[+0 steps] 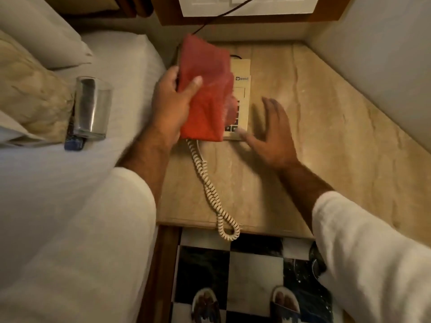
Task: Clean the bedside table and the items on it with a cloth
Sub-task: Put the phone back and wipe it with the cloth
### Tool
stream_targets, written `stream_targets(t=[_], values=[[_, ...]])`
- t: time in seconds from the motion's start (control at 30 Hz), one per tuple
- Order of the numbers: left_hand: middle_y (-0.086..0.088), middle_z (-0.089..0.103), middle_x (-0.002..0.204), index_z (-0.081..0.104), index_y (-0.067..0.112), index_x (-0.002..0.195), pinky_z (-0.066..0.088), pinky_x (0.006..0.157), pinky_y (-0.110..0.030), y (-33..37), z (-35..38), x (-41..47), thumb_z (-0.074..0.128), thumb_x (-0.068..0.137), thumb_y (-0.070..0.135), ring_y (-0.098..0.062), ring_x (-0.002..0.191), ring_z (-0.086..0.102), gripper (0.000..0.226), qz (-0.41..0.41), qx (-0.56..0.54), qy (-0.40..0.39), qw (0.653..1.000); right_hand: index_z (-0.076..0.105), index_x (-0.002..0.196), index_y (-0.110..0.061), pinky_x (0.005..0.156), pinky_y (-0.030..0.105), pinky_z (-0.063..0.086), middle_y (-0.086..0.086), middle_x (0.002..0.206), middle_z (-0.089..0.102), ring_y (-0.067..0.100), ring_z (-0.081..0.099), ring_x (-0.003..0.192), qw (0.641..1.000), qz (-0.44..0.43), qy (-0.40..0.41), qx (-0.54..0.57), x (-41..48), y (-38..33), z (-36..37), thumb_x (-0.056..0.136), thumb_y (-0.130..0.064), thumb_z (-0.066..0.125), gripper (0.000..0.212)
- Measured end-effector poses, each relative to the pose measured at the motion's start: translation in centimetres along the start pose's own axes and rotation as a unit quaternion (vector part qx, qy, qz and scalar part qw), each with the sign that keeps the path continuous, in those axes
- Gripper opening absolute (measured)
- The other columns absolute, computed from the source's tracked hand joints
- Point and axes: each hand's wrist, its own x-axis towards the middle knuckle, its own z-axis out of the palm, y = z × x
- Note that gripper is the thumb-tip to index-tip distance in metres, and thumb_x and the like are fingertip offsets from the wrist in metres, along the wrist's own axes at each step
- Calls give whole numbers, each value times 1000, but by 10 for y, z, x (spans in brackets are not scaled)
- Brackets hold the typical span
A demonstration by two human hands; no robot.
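Observation:
A red cloth [206, 89] hangs over the left part of a beige telephone [242, 89] on the marble bedside table [326, 141]. My left hand [172, 106] grips the cloth from its left side, thumb on top. My right hand [268, 131] is spread with fingers apart, its fingertips at the phone's near right corner, holding nothing. The phone's coiled cord [212, 190] runs toward me and loops over the table's front edge. The handset is hidden under the cloth.
A drinking glass [92, 108] lies on the white bed [130, 73] to the left, beside a small blue object [74, 142] and pillows. A wall runs along the table's right side. A switch panel [247, 5] sits behind. Checkered floor lies below.

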Motion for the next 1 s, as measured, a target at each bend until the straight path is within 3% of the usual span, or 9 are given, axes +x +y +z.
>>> stream_targets(t=[0.07,0.17,0.27,0.37,0.43,0.57,0.7,0.83,1.0], values=[[-5,71,133,63,13,139,54,107,-46,-25,-11,10,68,100,33,-23,121,67,44,-17,157,0,988,7,169,-28,129,48,12,5,177,-2,29,9,162,989,-100,-44,-97,7,12,12,79,-82,68,121],[-7,59,147,52,17,150,49,112,-45,-54,-13,10,62,98,55,-26,133,57,65,25,297,39,954,7,169,-21,131,53,16,12,177,1,30,15,161,965,-175,-14,-197,17,23,23,82,-89,55,121],[-11,33,168,30,18,164,36,122,-55,-63,-4,-4,59,91,70,-32,152,35,94,154,355,93,917,6,169,-17,131,50,14,7,178,1,21,16,162,964,-172,-4,-202,19,25,27,88,-85,51,115],[-12,12,176,15,24,168,26,125,-61,-70,15,-15,47,89,83,-38,160,17,103,230,497,4,837,8,169,-17,131,51,17,4,178,2,17,20,161,964,-172,-2,-201,20,27,26,92,-80,48,108],[-13,6,176,10,22,168,21,128,-58,-74,25,-17,41,95,77,-39,162,10,97,220,538,-32,813,10,169,-17,131,51,18,4,178,4,16,21,161,966,-171,-5,-195,22,26,25,94,-77,49,104],[-15,6,176,10,18,168,21,127,-53,-59,35,7,39,104,63,-41,161,8,83,201,529,-32,823,10,169,-19,131,50,17,3,178,2,14,19,161,966,-167,-13,-197,23,26,23,95,-74,51,101],[-13,5,176,9,21,168,14,131,-55,-29,43,61,35,108,56,-41,162,4,75,163,535,-82,825,9,169,-19,132,49,16,3,178,2,14,17,162,966,-163,-12,-201,24,27,24,96,-73,52,101],[-10,11,176,18,22,167,17,130,-54,-13,52,95,37,109,47,-39,162,9,67,146,501,-96,848,9,169,-20,132,47,14,3,178,2,15,18,162,963,-168,-3,-211,24,28,25,96,-75,49,100],[-12,10,176,17,16,167,17,132,-52,-33,42,54,36,110,36,-38,162,6,64,176,504,-59,843,11,169,-19,132,46,14,2,178,4,14,21,161,967,-166,5,-192,23,28,27,96,-77,48,100]])
